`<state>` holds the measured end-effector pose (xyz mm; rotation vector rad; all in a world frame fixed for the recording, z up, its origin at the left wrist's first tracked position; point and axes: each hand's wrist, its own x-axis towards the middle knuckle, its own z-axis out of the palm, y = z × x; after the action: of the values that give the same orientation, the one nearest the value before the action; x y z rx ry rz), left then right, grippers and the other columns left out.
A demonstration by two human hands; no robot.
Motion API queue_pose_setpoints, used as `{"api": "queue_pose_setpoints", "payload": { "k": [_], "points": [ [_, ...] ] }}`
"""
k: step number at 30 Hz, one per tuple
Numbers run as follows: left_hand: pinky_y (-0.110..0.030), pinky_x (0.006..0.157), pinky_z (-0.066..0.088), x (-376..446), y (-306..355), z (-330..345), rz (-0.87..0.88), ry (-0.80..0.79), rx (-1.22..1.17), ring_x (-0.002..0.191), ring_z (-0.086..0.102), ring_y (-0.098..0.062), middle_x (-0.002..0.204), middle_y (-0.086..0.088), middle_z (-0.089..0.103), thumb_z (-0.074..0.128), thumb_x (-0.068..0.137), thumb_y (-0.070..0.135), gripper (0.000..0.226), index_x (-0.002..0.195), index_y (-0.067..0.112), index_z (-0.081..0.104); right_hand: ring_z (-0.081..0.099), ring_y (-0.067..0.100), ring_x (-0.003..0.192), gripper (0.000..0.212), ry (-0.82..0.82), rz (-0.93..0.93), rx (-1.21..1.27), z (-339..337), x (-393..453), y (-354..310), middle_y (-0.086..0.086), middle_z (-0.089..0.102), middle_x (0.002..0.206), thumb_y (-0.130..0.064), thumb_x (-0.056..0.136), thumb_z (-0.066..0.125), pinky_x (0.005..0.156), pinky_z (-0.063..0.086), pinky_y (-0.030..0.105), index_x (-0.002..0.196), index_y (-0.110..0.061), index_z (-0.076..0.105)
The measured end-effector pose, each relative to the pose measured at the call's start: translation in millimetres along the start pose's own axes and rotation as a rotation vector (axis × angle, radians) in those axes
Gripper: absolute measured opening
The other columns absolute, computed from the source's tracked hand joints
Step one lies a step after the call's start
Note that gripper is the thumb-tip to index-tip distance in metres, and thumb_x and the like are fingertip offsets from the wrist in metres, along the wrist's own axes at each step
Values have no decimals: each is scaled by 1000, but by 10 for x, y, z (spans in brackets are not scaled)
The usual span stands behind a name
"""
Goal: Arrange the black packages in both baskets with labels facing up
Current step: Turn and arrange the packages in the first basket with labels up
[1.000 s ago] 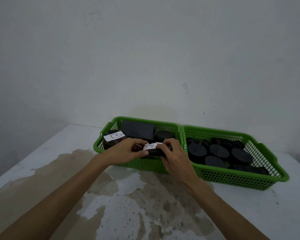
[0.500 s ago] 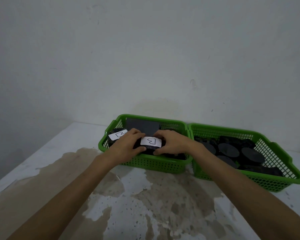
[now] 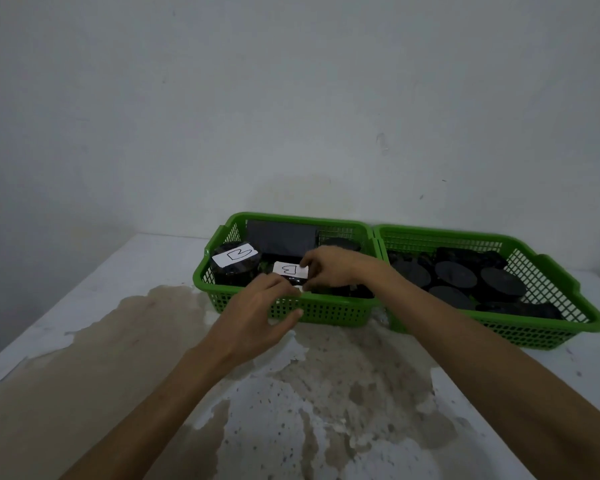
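Note:
Two green baskets stand side by side against the wall. The left basket (image 3: 326, 310) holds a round black package (image 3: 237, 271) with a white label facing up, and a flat black package (image 3: 281, 239) leaning at the back. In the middle lies another black package (image 3: 289, 270), its white label up. My right hand (image 3: 331, 268) reaches over from the right and pinches this package at its right edge. My left hand (image 3: 257, 315) hovers over the front rim, fingers apart, its fingertips just short of the package. The right basket (image 3: 534, 329) holds several round black packages (image 3: 456, 275) with no labels showing.
The baskets sit on a white table (image 3: 101, 306) with a large brown worn patch (image 3: 83, 375) in front. A plain grey wall (image 3: 291, 98) rises right behind the baskets. The table's left edge runs diagonally at the left.
The labelled package has been set down in the middle of the left basket. My left hand has let go and drawn back to the front rim; my right hand stays on the package.

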<state>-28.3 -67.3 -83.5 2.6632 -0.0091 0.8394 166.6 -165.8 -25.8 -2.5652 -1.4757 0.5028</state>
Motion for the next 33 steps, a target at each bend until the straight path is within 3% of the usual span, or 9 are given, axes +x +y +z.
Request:
{"api": "queue_pose_setpoints", "payload": {
  "k": [3, 6, 10, 14, 17, 21, 24, 28, 33],
  "points": [
    [-30, 79, 51, -73, 54, 177, 20, -74, 14, 101, 57, -13, 111, 4, 62, 65, 89, 37, 31, 113, 18, 67, 62, 30, 109, 51, 209, 106, -235, -40, -184, 103, 8, 65, 121, -50, 89, 68, 92, 51, 43, 126, -16, 57],
    [-29, 79, 50, -119, 133, 337, 32, -118, 25, 101, 59, -14, 109, 5, 64, 60, 88, 39, 31, 111, 19, 67, 60, 33, 113, 55, 123, 293, -407, -5, -326, 132, 10, 63, 119, -62, 91, 58, 99, 41, 50, 118, -14, 56],
    [-29, 74, 52, -234, 175, 518, 15, -144, 63, 95, 62, -13, 104, 6, 68, 58, 90, 44, 34, 111, 20, 70, 57, 33, 116, 53, 106, 352, -365, 26, -348, 113, 9, 60, 122, -60, 92, 57, 105, 34, 52, 120, -15, 56],
    [-31, 77, 56, -378, 130, 655, -34, -159, 53, 99, 63, -12, 110, 7, 69, 59, 89, 53, 42, 112, 21, 73, 61, 33, 108, 50, 223, 352, -220, -21, -393, 84, 8, 59, 104, -57, 87, 64, 95, 45, 45, 112, -14, 57],
    [-28, 85, 54, -431, 125, 688, -63, -141, 40, 105, 62, -12, 117, 6, 69, 58, 87, 60, 50, 114, 21, 74, 64, 31, 96, 47, 366, 310, 29, -107, -535, 148, 10, 65, 105, -52, 89, 62, 83, 55, 40, 111, -11, 59],
    [-32, 91, 52, -424, 123, 712, -76, -160, 64, 111, 60, -13, 124, 5, 67, 55, 86, 66, 57, 117, 22, 73, 63, 24, 107, 46, 485, 194, 550, -122, -894, 190, 7, 62, 125, -39, 98, 56, 92, 54, 42, 137, -15, 53],
    [-31, 91, 51, -433, 146, 713, -73, -146, 81, 112, 60, -13, 125, 6, 67, 56, 86, 65, 56, 117, 22, 73, 58, 17, 111, 37, 469, 178, 882, 18, -1189, 140, 0, 57, 127, -39, 102, 52, 91, 49, 36, 135, -21, 53],
    [-28, 91, 50, -438, 171, 695, -85, -135, 104, 113, 60, -13, 126, 7, 66, 56, 86, 66, 56, 118, 22, 72, 63, 18, 111, 28, 464, 231, 1308, 331, -1424, 118, 1, 64, 128, -41, 101, 51, 97, 53, 47, 119, -25, 66],
    [-29, 81, 52, -450, 215, 675, -114, -99, 71, 104, 63, -16, 117, 3, 69, 54, 91, 54, 45, 113, 18, 71, 70, 23, 96, 44, 214, 229, 1857, 726, -1707, -4, 12, 74, 116, -46, 99, 52, 69, 58, 34, 122, -11, 67]
  ]
}}
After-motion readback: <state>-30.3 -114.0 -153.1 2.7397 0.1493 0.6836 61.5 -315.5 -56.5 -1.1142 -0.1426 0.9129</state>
